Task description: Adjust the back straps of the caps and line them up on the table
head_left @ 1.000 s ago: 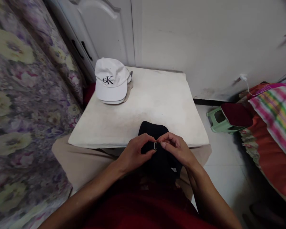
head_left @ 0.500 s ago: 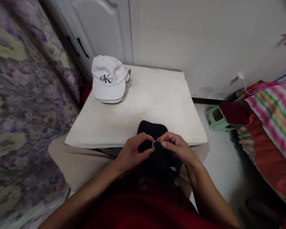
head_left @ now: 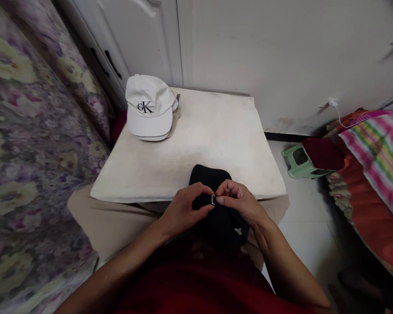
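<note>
A black cap (head_left: pixel 210 173) lies over my lap at the table's near edge, its brim resting on the tabletop. On its strap sits a small silver buckle (head_left: pixel 213 199). My left hand (head_left: pixel 185 207) grips the strap at the buckle, thumb below and index finger above. Just right of the buckle, my right hand (head_left: pixel 239 199) is closed in a pinch on the strap; its end is hidden by the fingers. Farther back on the left, a white cap (head_left: pixel 150 93) with black "CK" lettering sits on top of other caps, a beige edge showing beneath it.
The pale-covered table (head_left: pixel 222 131) stands against a white cabinet and wall. A floral curtain (head_left: pixel 36 152) hangs at the left. To the right are a green stool (head_left: pixel 296 161) with a dark red top and a bed with orange and striped covers (head_left: pixel 376 170).
My right fingers have drawn in slightly closer around the strap by the buckle. Both hands keep their hold, and the white cap stays put.
</note>
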Demonstrator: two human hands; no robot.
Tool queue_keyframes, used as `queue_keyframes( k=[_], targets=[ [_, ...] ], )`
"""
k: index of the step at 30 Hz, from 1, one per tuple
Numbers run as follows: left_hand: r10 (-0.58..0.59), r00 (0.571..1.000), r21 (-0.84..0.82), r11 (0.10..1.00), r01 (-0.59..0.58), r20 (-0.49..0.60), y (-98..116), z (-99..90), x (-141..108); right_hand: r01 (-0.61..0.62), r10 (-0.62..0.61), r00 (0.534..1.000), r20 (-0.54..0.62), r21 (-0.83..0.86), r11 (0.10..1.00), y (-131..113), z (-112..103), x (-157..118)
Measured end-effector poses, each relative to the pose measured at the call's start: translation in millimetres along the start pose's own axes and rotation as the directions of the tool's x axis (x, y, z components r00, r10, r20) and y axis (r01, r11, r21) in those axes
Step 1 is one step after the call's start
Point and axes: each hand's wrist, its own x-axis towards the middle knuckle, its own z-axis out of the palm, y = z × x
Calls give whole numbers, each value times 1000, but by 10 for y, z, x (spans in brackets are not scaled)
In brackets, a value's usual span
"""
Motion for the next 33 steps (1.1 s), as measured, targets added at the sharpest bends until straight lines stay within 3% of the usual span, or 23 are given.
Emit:
queue_keyframes(
  k=[5,12,17,22,33],
  targets=[
    [-7,1000,17,1000,6,16,3,-1,-13,-31,30,999,16,23,999,-12,28,11],
    [-7,1000,26,1000,6,21,22,6,-4,17,-16,1000,15,-44,999,-17,75,13],
    [-44,999,-11,999,44,21,26,-41,-1,22,-22,1000,15,0,1000,-60,-64,-46],
    [-59,998,-52,997,60,18,7,-70,-2,-14,15,996,88,-11,1000,-56,-158,-84],
    [-42,997,-8,999,43,63,43,-58,11,-41,40,994,98,1,999,-1,-27,-20]
  ],
)
